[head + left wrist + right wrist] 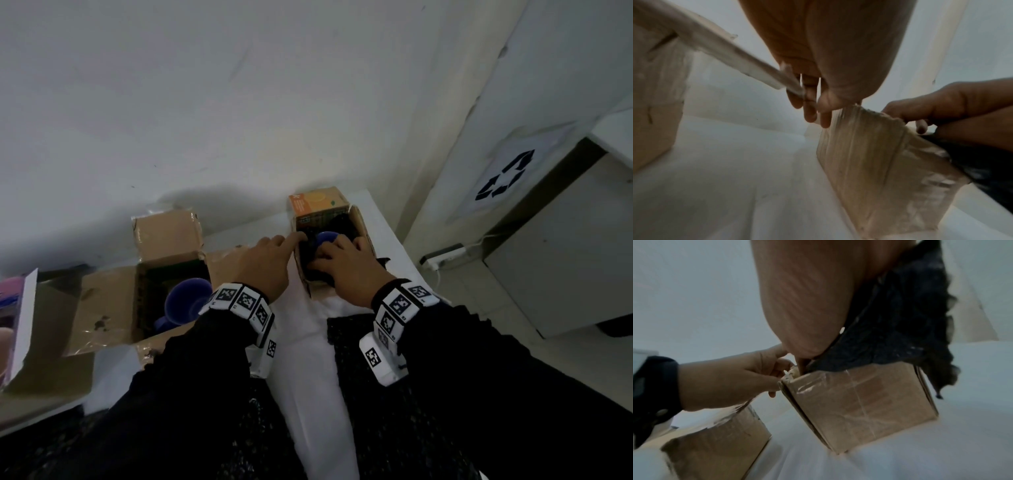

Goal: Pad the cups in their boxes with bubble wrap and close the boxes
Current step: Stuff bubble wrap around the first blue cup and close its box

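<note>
The right cardboard box (363, 228) stands open on the white table, its orange flap (317, 202) raised at the back. A blue cup (327, 236) sits inside it among black bubble wrap (342, 222). My right hand (346, 270) reaches into the box with curled fingers and grips the wrap, which spills over the rim (900, 321). My left hand (270, 260) grips the box's left wall (859, 399), index finger on the rim. The left box (140, 301) is open, with another blue cup (186, 303) lying in it.
More black bubble wrap (356, 334) lies on the white table (308, 342) under my forearms. A box with pink contents (13, 301) sits at the far left. Right of the table are a floor power strip (445, 255) and a white cabinet with a recycling sign (503, 178).
</note>
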`<act>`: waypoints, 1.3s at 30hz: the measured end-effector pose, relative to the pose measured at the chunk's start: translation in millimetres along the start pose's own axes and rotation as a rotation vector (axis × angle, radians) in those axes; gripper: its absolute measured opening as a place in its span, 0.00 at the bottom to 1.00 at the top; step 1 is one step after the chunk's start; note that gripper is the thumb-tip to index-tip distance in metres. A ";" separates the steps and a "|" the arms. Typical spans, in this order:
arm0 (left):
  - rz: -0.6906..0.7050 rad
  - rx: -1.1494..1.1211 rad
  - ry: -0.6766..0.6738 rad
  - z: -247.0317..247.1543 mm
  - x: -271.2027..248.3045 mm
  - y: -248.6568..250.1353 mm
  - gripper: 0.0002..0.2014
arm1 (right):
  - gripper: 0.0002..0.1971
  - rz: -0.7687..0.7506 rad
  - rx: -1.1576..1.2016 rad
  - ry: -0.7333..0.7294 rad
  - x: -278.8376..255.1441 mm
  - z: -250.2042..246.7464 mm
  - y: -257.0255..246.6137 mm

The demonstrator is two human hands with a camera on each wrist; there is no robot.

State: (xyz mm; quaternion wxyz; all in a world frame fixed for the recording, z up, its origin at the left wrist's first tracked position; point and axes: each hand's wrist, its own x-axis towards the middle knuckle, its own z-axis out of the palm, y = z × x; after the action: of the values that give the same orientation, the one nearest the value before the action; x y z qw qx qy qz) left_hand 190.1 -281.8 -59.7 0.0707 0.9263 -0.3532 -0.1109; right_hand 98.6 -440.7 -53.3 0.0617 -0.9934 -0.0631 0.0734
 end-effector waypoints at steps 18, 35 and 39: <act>-0.252 -0.325 0.152 -0.7 41.8 3.9 0.31 | 0.23 0.043 -0.042 -0.061 -7.3 1.0 -4.4; -0.338 -0.254 0.139 1.5 57.3 9.6 0.12 | 0.20 0.125 -0.054 -0.012 1.9 5.3 -16.0; -0.311 -0.227 0.146 3.5 56.4 8.5 0.13 | 0.20 0.109 -0.078 -0.017 2.0 7.9 -12.5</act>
State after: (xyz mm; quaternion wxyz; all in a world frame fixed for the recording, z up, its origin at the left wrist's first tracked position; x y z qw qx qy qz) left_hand 224.7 -326.1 -70.0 0.1821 0.9612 -0.1853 -0.0922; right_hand 97.9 -427.2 -59.7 0.0183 -0.9963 -0.0120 0.0828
